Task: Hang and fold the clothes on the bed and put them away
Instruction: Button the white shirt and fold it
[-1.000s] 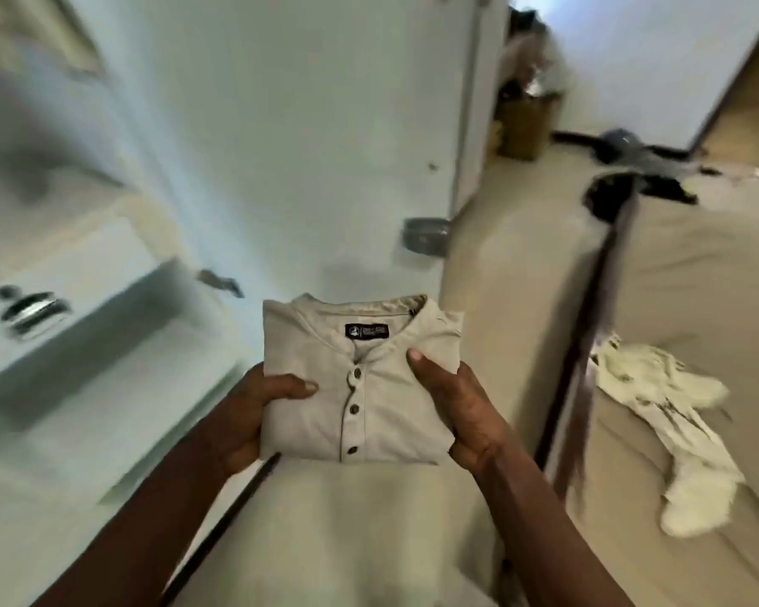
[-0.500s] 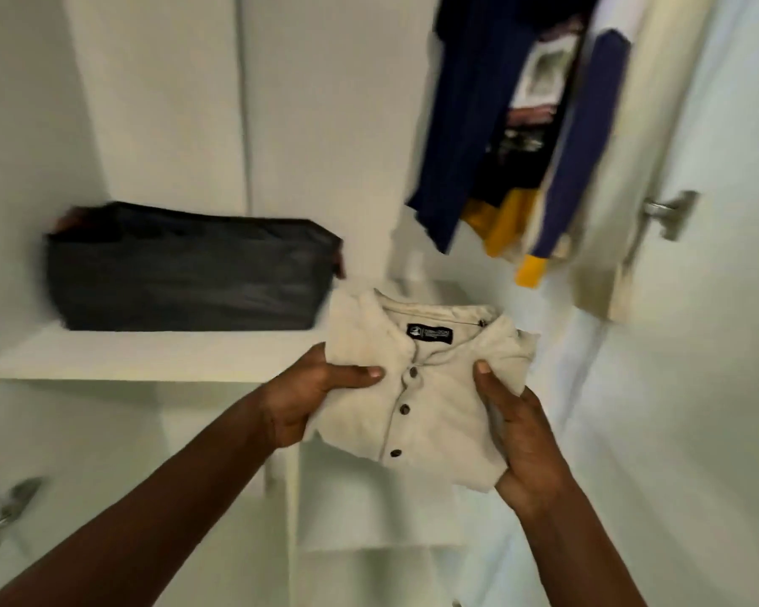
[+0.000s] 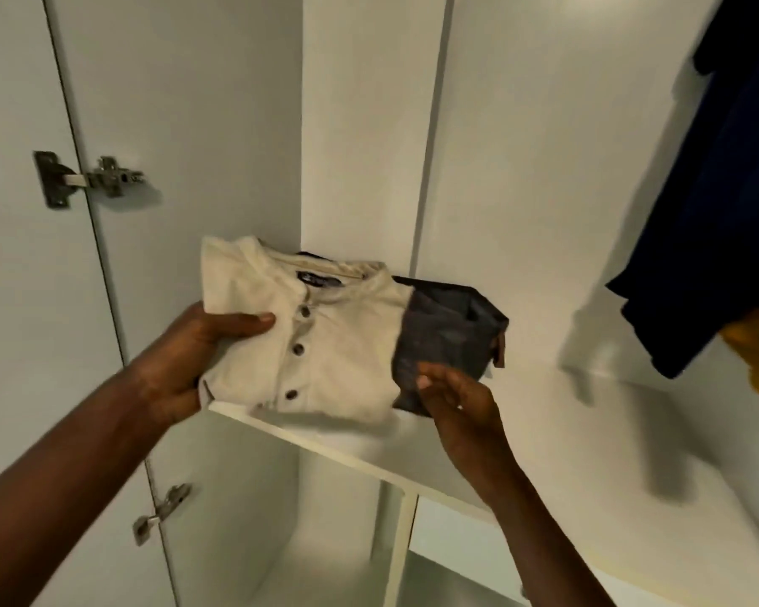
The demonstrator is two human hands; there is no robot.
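A folded cream button-up shirt (image 3: 325,339) lies at the left front of a white wardrobe shelf (image 3: 369,449), its left part overhanging the shelf's end. My left hand (image 3: 202,348) grips the shirt's left edge, thumb on top. My right hand (image 3: 456,400) hovers off the shirt's right edge with relaxed fingers and holds nothing. Behind and to the right of the shirt sits a dark grey fabric bag (image 3: 448,335), partly hidden by it.
The white wardrobe door (image 3: 27,300) with metal hinges (image 3: 84,179) stands open at the left. Dark blue and yellow hanging clothes (image 3: 719,256) fill the right compartment. A lower shelf (image 3: 307,571) shows beneath.
I turned from the bed to the wardrobe. The shirt went from both hands in the air onto the shelf in front of the bag, and my right hand let go of it.
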